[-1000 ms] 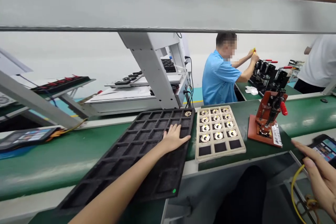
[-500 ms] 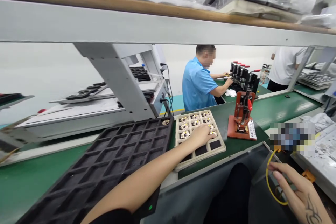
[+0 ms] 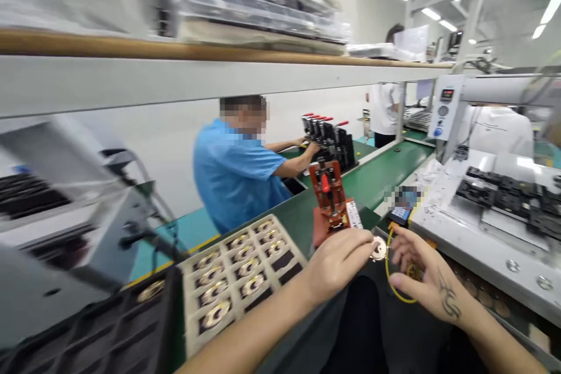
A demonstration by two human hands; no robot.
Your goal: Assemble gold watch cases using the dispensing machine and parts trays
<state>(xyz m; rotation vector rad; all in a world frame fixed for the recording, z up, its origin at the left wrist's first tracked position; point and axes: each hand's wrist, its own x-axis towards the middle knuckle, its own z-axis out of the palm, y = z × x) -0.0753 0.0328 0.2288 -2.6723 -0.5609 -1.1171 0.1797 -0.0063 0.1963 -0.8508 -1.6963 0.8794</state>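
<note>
A small round gold-rimmed metal part (image 3: 378, 248) is pinched at the fingertips of my left hand (image 3: 337, 263). Facing it, my right hand (image 3: 423, 269) has its fingers curled around a thin yellow loop (image 3: 388, 272), which hangs in front of the thumb. Something brass-coloured (image 3: 413, 270) shows inside the right palm, too hidden to name. Beyond my left hand is a red clamp fixture (image 3: 326, 193) with a red lever. Several similar round metal parts (image 3: 215, 314) sit in the compartments of a beige tray (image 3: 188, 304) to the left.
A black compartment tray (image 3: 100, 333) lies at the lower left with one round part in it. Behind the bench, a co-worker in blue (image 3: 236, 175) works at black clamps with red handles (image 3: 326, 134). A phone (image 3: 403, 204) and a metal machine (image 3: 473, 251) stand right. A shelf beam (image 3: 263, 79) crosses above.
My left hand has left the beige tray with a round metal part and come close to my right hand. The view has turned right. The yellow loop stays at my right hand.
</note>
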